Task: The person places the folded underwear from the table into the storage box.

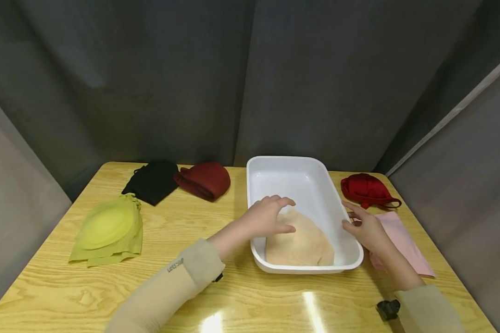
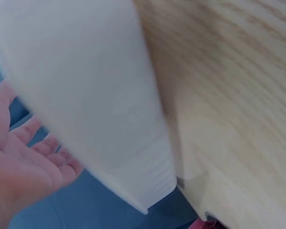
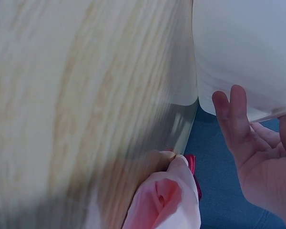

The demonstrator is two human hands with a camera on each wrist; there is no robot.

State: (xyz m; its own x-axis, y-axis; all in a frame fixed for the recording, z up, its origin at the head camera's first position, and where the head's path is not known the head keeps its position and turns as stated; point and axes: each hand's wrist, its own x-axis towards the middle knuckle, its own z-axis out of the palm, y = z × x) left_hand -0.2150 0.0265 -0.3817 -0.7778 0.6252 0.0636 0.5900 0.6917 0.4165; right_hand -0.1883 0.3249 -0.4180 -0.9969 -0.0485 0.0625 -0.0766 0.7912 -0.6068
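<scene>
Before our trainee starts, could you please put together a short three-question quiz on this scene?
1. True or false: the beige item lies inside the white tray.
2. What lies between the black item and the tray? A) pink cloth B) maroon item C) yellow-green item
3. Which of the person's hands is nearer the beige item?

Key: 1. True. 2. B. 3. The left hand.
</scene>
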